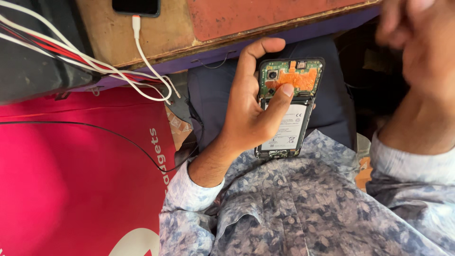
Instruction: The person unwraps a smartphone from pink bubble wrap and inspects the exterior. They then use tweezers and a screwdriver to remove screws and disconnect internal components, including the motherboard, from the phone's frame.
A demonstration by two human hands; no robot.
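Over the lap, just below the edge of the desk (156, 40), the left hand (246, 111) holds an opened phone (289, 106) with its back cover off; the grip is closed around the phone's left edge, the thumb pressed onto the orange patch near the green circuit board, the index finger curled over the top corner; the white battery faces up. The right hand (419, 52) is raised at the upper right, blurred and well apart from the phone; whether its grip is spread or closed cannot be told. On the desk lies a second phone (136, 6) with a white cable (147, 61) plugged in; a red bag (71, 180) sits to the left.
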